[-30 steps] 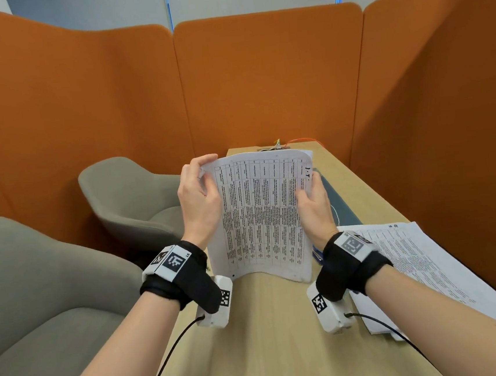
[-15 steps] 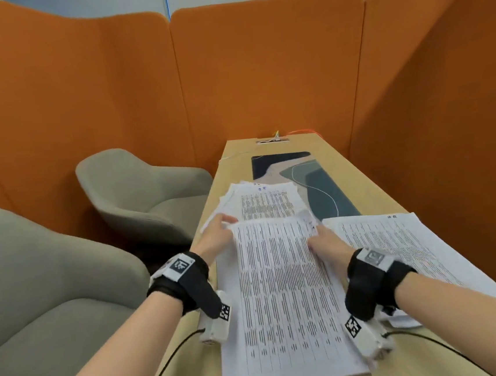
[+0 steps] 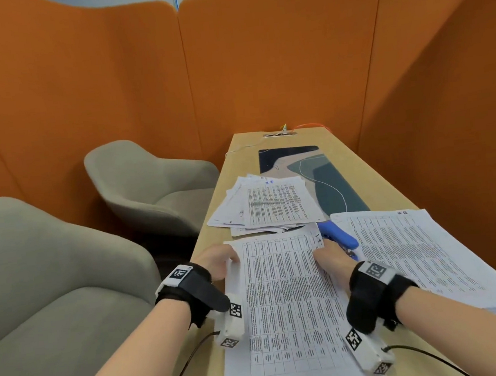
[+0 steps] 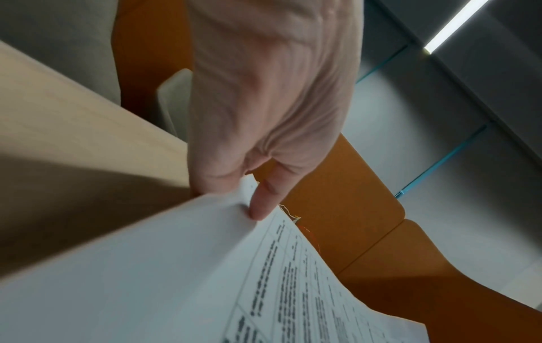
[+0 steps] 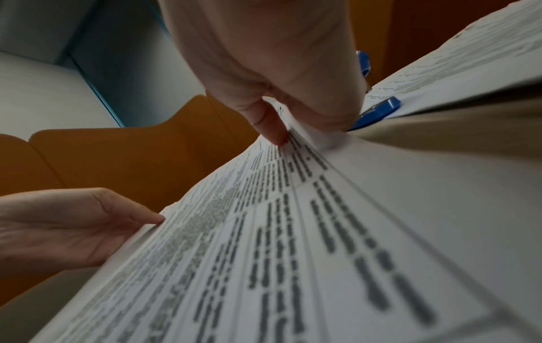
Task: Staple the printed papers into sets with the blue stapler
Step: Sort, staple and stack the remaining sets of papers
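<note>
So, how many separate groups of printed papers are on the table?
3. The held set is nearest, between both hands. A fanned pile lies beyond it. A third stack lies to the right, past the blue stapler. More sheets may be hidden underneath.

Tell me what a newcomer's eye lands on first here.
Both hands, the left hand and right hand, pinch the far corners of a printed set lying on the table. The blue stapler lies just beyond the right hand, between that set and the right stack.
</note>
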